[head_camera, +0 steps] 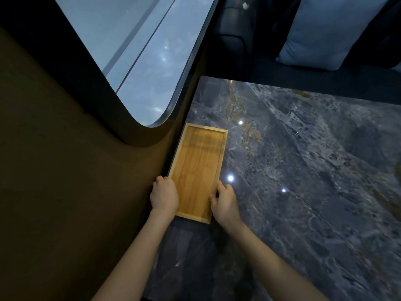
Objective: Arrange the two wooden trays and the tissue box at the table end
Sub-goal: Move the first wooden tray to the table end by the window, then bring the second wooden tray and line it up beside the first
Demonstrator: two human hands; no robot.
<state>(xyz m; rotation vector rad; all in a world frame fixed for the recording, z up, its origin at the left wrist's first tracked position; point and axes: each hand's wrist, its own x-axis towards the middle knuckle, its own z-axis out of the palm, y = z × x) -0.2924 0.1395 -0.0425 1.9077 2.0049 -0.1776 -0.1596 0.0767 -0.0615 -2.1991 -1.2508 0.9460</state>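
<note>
On marble table [303,170] beside wall [65,170], wooden tray [198,168]

A dark marble table [303,170] spreads out to the right of the hands. A brown wall [65,170] and a big window [138,51] are on the left. A blue pillow [325,31] sits on a dark seat [238,40] far ahead.

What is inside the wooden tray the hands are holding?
Nothing: the wooden tray shows bare wood across its floor. The left hand and right hand grip its long rims, hiding small strips near the edges.
</note>
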